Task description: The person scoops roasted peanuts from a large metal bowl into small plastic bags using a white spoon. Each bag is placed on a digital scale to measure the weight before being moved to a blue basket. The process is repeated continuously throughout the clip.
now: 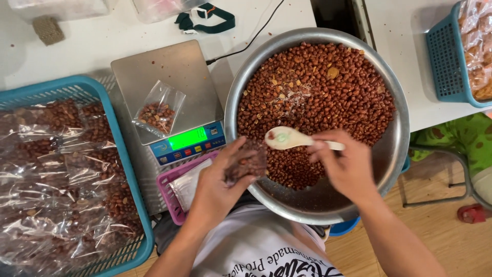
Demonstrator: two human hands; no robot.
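Note:
My left hand point(220, 182) grips a small clear bag point(247, 160) partly filled with brown roasted peanuts, held at the near rim of a big metal bowl point(400, 138). My right hand point(344, 165) holds a pale plastic spoon point(285, 138) by its handle, the scoop end level over the bag's mouth. The bowl is heaped with reddish-brown peanuts point(320, 97). On the digital scale point(171, 97) to the left lies another small bag of peanuts point(159, 110), and the scale's display glows green.
A teal basket point(125, 169) at the left holds several filled peanut bags. A small pink tray point(169, 195) with empty clear bags sits below the scale. Another teal basket point(441, 56) with packed snacks stands at the far right. A black cable runs across the white table.

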